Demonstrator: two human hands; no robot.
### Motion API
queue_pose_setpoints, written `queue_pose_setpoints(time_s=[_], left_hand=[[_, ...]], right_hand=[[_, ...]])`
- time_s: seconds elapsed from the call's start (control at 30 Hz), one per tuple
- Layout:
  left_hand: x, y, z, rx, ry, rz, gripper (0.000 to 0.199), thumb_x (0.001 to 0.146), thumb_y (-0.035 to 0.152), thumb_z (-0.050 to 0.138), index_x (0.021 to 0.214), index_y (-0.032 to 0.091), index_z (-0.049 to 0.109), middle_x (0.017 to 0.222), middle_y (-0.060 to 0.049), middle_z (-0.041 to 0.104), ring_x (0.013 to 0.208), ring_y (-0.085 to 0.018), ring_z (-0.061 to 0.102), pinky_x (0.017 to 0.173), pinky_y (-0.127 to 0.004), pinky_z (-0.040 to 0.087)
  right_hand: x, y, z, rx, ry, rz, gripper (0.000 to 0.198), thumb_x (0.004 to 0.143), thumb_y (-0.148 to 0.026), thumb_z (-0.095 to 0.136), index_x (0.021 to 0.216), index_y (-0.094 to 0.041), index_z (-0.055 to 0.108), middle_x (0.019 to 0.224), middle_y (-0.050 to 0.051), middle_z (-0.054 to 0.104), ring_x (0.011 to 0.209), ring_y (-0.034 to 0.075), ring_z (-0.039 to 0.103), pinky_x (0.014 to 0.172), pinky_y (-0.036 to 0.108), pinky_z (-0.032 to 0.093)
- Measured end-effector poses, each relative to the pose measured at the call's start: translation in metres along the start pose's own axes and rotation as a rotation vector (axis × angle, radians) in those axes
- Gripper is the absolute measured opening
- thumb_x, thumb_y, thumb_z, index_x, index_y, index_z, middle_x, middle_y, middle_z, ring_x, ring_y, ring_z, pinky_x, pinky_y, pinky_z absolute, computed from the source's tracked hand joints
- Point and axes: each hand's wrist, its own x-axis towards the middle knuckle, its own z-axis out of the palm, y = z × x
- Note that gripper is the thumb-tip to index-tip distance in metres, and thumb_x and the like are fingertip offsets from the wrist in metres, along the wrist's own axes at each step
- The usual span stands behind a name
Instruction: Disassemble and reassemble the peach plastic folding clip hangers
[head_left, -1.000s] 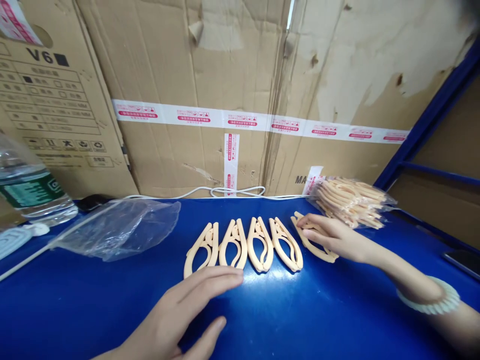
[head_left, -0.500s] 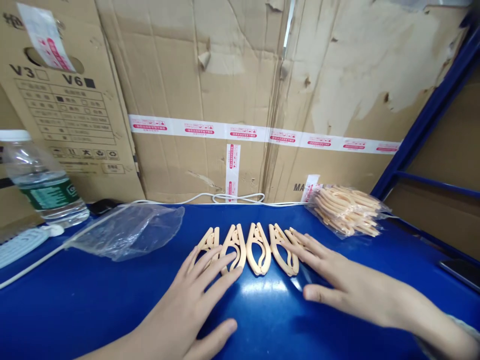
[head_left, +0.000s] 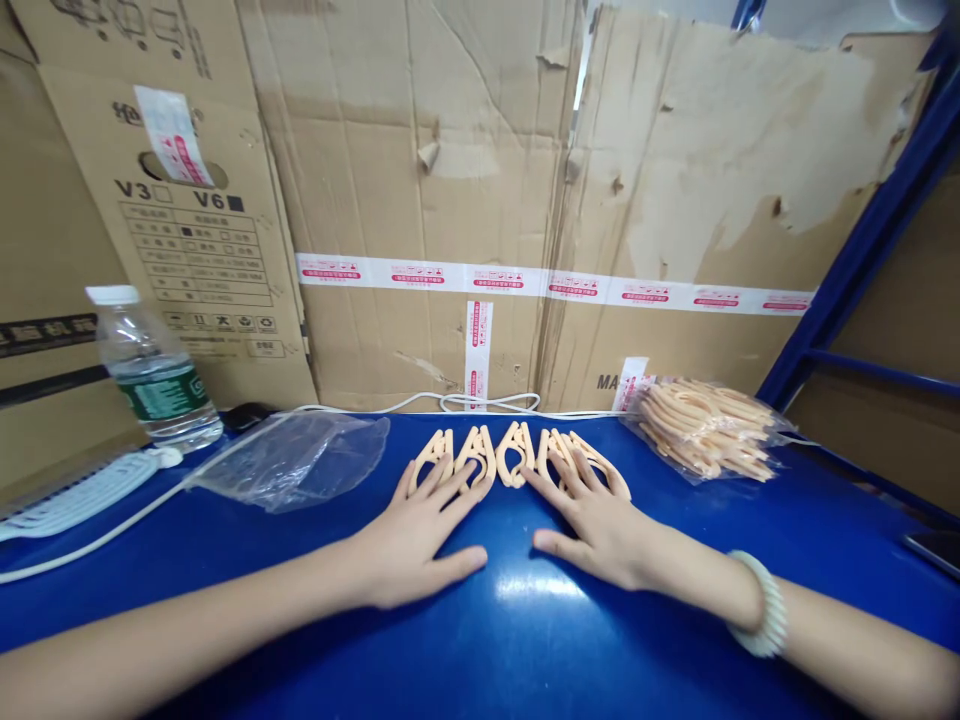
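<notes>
Several beige folding clothes hangers, folded up, lie in a row on the blue table (head_left: 525, 640). My left hand (head_left: 409, 550) is spread flat, its fingertips over the two hangers on the left, one of them a left hanger (head_left: 480, 440). My right hand (head_left: 604, 530) is also spread, fingers over the hangers on the right, including the rightmost hanger (head_left: 616, 475). Between the hands the middle hanger (head_left: 502, 455) shows almost whole, the right index fingertip beside its lower end. Neither hand grips anything; the fingers hide parts of the outer hangers.
A clear bag packed with more hangers (head_left: 705, 425) lies at the back right. On the left are an empty-looking plastic bag (head_left: 300, 460), a water bottle (head_left: 161, 375), a pale blue hairbrush (head_left: 82, 495) and a white cable (head_left: 97, 545). Cardboard (head_left: 420, 340) stands behind.
The hangers now sit farther from me in the row, both hands with them. My right hand has moved left, across the right-hand hangers. The camera view has shifted.
</notes>
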Motion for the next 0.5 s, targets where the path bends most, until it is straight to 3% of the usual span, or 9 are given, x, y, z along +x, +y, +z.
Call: queue_pose_setpoints(time_s=[0.1, 0.2, 0.37, 0.5], left_hand=[[0.014, -0.014, -0.005, 0.02, 0.009, -0.028, 0.07, 0.096, 0.062, 0.035, 0.155, 0.029, 0.015, 0.161, -0.008, 0.011, 0.147, -0.039, 0.005, 0.113, -0.07, 0.008], [0.012, -0.018, -0.005, 0.087, 0.111, 0.018, 0.066, 0.098, 0.053, 0.039, 0.154, 0.024, 0.022, 0.161, -0.01, 0.016, 0.148, -0.035, 0.01, 0.116, -0.064, 0.013], [-0.018, -0.023, -0.013, 0.337, 0.424, 0.14, 0.04, 0.096, 0.03, 0.047, 0.134, 0.021, 0.053, 0.15, -0.009, 0.044, 0.144, -0.031, 0.029, 0.116, -0.058, 0.023], [-0.037, -0.037, -0.025, 0.478, 0.559, 0.05, 0.025, 0.09, 0.024, 0.05, 0.109, 0.017, 0.064, 0.129, -0.013, 0.061, 0.126, -0.033, 0.05, 0.105, -0.055, 0.037]], right_hand=[[0.026, 0.004, 0.003, -0.008, 0.032, 0.03, 0.08, 0.088, -0.08, 0.025, 0.154, -0.036, 0.017, 0.161, 0.017, 0.011, 0.144, 0.046, -0.001, 0.106, 0.075, 0.009], [0.039, 0.006, 0.005, -0.015, 0.082, 0.023, 0.076, 0.09, -0.077, 0.023, 0.154, -0.036, 0.019, 0.161, 0.016, 0.014, 0.145, 0.045, 0.002, 0.106, 0.075, 0.009], [0.02, 0.008, 0.007, -0.049, 0.157, -0.125, 0.074, 0.092, -0.074, 0.027, 0.153, -0.033, 0.025, 0.16, 0.015, 0.019, 0.146, 0.042, 0.009, 0.108, 0.074, 0.005], [0.0, 0.006, 0.008, -0.013, 0.204, -0.213, 0.066, 0.096, -0.066, 0.031, 0.149, -0.029, 0.037, 0.157, 0.015, 0.03, 0.145, 0.04, 0.019, 0.11, 0.073, 0.008]])
